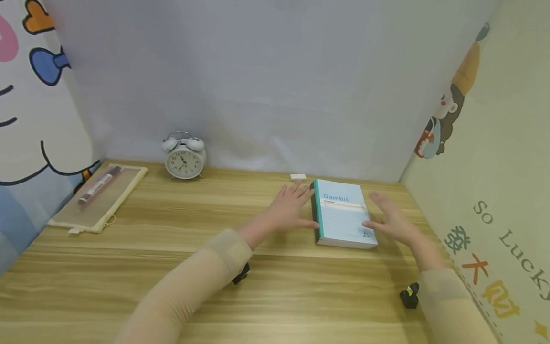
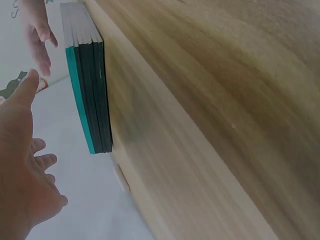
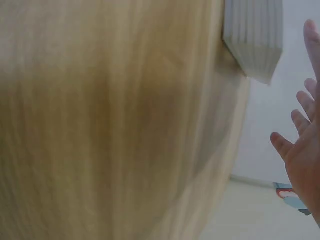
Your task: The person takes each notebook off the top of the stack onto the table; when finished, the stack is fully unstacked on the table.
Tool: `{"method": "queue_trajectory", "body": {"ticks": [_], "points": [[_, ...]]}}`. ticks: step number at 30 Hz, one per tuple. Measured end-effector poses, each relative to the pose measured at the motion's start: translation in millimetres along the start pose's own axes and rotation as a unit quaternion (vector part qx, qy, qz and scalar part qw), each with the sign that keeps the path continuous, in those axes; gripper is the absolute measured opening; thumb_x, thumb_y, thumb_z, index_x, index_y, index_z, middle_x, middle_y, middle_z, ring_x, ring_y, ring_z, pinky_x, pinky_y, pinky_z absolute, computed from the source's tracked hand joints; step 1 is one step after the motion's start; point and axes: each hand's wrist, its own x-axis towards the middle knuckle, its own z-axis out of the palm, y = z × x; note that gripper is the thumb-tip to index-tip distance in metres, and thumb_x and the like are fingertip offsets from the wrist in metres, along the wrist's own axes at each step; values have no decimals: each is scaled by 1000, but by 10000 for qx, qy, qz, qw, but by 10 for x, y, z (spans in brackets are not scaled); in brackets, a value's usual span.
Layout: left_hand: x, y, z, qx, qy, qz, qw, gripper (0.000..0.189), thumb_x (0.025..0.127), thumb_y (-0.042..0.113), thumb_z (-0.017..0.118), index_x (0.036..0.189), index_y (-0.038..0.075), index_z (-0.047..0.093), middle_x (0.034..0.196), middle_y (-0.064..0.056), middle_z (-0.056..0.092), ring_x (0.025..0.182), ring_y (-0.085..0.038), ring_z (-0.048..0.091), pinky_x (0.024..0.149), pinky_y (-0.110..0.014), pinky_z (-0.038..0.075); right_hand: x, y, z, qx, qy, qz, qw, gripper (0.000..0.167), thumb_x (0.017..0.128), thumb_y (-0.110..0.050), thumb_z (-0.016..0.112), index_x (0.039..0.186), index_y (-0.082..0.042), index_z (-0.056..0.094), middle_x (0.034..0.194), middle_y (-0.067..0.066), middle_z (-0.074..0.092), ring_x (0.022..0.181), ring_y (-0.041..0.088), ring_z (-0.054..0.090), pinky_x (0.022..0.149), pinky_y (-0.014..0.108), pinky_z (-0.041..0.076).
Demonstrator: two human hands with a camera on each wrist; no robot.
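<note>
A stack of several notebooks (image 1: 343,222) lies at the right rear of the table, its top cover pale blue and white with the word "Gambit". In the left wrist view the notebooks' spines (image 2: 90,100) show one teal and the others dark. My left hand (image 1: 289,210) is at the spine side with fingers spread; its fingertips overlap the stack's left edge in the head view. On the other side my right hand (image 1: 395,222) has its fingers extended, the thumb over the cover's lower right corner. The white page edges (image 3: 254,37) face the right hand. Neither hand grips anything.
A small white eraser-like block (image 1: 298,177) lies behind the left hand. At the back left stands a white twin-bell alarm clock (image 1: 185,160). Farther left is a mesh zip pouch (image 1: 116,200) with a marker (image 1: 100,185) inside. Printed cloth walls (image 1: 301,95) border the table.
</note>
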Motion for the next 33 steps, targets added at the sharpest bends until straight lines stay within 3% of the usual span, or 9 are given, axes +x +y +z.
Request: {"method": "queue_trajectory", "body": {"ticks": [5,11,15,21,27,33], "points": [[111,78,142,-154,-381,12,9992,97,81,73,48,152,12,20,157,-6,17,146,-25,0,116,-50,3,-8,83,98,100,-302,129,9994,92,84,-43,69,149,0,20,153,26,17,139,48,14,107,64,16],[205,145,240,-311,-566,-75,9979,94,85,73,40,151,10,20,157,-6,19,146,-28,7,116,-50,9,-20,113,119,106,-476,258,9985,87,86,-46,65,149,-1,24,153,24,19,139,47,16,107,63,18],[224,154,269,-343,-661,-80,9972,94,84,71,45,151,10,20,157,-6,18,145,-28,8,116,-50,10,-14,100,119,76,-527,274,9982,86,86,-47,64,149,-3,25,153,23,19,139,46,15,107,64,17],[207,116,303,-540,-555,-172,9968,97,82,70,51,150,8,22,156,-9,20,145,-30,10,116,-48,11,12,53,128,-137,-471,173,9986,86,84,-48,66,147,-2,30,152,25,22,140,46,12,106,66,16],[177,67,338,-1139,-641,-211,9912,101,78,68,60,151,10,21,156,-11,22,145,-32,9,117,-43,10,-6,-15,136,-291,-503,110,9983,88,83,-50,67,146,-1,31,150,26,25,139,49,11,104,69,16],[145,58,360,-1505,-676,-190,9861,102,75,64,66,151,11,23,153,-12,27,143,-30,16,116,-42,18,-24,2,177,-300,-468,-9,9985,87,83,-47,68,146,-1,31,151,23,25,140,47,12,105,68,16]]}}
